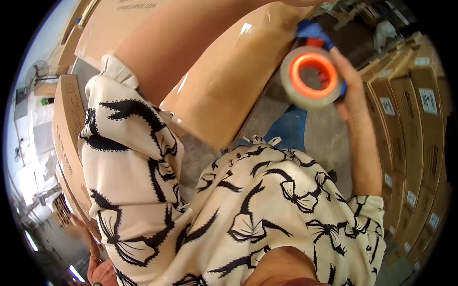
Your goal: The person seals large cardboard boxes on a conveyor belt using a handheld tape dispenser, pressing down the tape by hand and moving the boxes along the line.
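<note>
My right hand is wrapped round a blue tape dispenser at the upper right. It carries a wide roll of clear tape with a bright orange core. The dispenser's front end is at the far right corner of a brown cardboard carton, which has glossy tape along its surface. Blur hides whether the dispenser touches the carton. My left forearm reaches across the carton toward the top edge. Only a sliver of skin, perhaps from my left hand, shows there, and its fingers are cut off by the frame.
Another large carton lies beyond my left arm. Tall cartons with white labels stand in rows at the right. At the left is an upright carton, with a fan behind it. Another person is at the lower left.
</note>
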Demonstrator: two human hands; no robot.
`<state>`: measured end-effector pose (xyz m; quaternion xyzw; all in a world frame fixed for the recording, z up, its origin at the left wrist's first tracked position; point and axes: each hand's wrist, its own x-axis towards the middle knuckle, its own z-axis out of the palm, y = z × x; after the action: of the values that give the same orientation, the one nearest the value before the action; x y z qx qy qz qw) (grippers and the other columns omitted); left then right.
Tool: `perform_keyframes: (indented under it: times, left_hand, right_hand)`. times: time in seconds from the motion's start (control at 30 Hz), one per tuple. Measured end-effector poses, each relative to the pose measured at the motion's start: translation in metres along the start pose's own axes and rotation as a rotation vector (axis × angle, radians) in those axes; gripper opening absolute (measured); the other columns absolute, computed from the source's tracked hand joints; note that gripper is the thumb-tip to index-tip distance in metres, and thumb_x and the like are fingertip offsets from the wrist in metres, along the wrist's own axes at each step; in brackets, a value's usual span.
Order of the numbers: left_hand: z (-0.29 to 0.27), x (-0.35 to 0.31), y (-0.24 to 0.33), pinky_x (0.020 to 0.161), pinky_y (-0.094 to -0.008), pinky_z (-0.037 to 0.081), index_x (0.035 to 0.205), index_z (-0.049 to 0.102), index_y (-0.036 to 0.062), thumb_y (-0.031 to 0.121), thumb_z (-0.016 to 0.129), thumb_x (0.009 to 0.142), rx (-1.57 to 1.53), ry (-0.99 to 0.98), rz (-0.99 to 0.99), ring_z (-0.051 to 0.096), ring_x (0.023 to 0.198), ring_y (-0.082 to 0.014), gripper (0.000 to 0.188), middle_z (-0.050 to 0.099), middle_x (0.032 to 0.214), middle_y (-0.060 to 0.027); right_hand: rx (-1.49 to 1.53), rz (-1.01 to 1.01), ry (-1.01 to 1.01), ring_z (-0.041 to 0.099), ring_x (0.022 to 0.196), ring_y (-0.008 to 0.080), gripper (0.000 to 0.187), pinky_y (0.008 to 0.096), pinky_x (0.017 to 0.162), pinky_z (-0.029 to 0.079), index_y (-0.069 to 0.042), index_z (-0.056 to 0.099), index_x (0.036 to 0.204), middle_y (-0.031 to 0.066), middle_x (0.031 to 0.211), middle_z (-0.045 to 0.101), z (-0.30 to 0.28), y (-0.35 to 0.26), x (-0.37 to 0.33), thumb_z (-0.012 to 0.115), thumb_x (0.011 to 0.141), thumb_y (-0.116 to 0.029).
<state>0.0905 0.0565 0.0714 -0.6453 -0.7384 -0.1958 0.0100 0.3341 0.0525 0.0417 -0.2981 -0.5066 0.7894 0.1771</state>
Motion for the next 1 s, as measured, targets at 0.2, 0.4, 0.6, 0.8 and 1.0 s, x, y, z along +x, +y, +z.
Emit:
perform_keyframes:
  times: [0.2,0.4,0.6,0.8,1.0]
  left_hand:
    - [-0.024,-0.107,0.058,0.106,-0.0573,0.025,0.131,0.053,0.0142,0.06,0.037,0.091,0.085,-0.272,0.076,0.03,0.132,-0.0455,0.063,0.038,0.14,-0.027]
    - [-0.033,-0.091,0.111,0.104,-0.0579,0.028,0.129,0.053,0.0115,0.058,0.037,0.092,0.005,-0.36,0.2,0.035,0.13,-0.0418,0.061,0.043,0.136,-0.0219]
    - [-0.023,-0.182,0.135,0.108,-0.0447,0.027,0.086,0.07,-0.0002,0.068,0.028,0.09,0.091,-0.381,0.519,0.043,0.124,-0.0305,0.08,0.063,0.107,-0.0155]
    - [-0.028,-0.218,0.145,0.11,-0.0402,0.028,0.077,0.071,-0.0012,0.063,0.042,0.087,0.352,-0.758,0.702,0.047,0.123,-0.0257,0.071,0.068,0.094,-0.0154]
    - [-0.039,-0.248,0.061,0.115,-0.0386,0.022,0.139,0.032,0.001,0.026,0.077,0.064,0.195,-0.452,0.764,0.028,0.138,-0.0282,0.091,0.034,0.146,-0.0114]
  right_hand:
    - [-0.016,0.114,-0.046,0.056,0.108,0.0142,0.057,0.0282,0.097,0.042,0.007,0.049,0.13,0.0111,0.118,0.061,0.084,0.078,-0.177,0.062,0.089,-0.03]
    - [-0.11,0.14,-0.24,0.056,0.105,0.0129,0.069,0.0264,0.092,0.043,0.009,0.043,0.133,0.0117,0.116,0.062,0.089,0.105,-0.224,0.068,0.085,-0.033]
    - [0.014,-0.035,-0.233,0.059,0.093,0.0093,0.056,0.0247,0.084,0.046,0.01,0.054,0.122,0.008,0.106,0.064,0.124,0.118,-0.171,0.062,0.088,-0.034]
    - [0.31,0.233,-0.381,0.061,0.1,0.016,0.046,0.0274,0.091,0.047,0.005,0.052,0.127,0.0107,0.112,0.063,0.139,0.153,-0.14,0.056,0.089,-0.022]
    - [0.352,0.134,0.01,0.064,0.095,0.0172,0.04,0.0313,0.089,0.05,0.002,0.063,0.111,0.0112,0.105,0.066,-0.015,0.179,-0.192,0.058,0.087,-0.029]
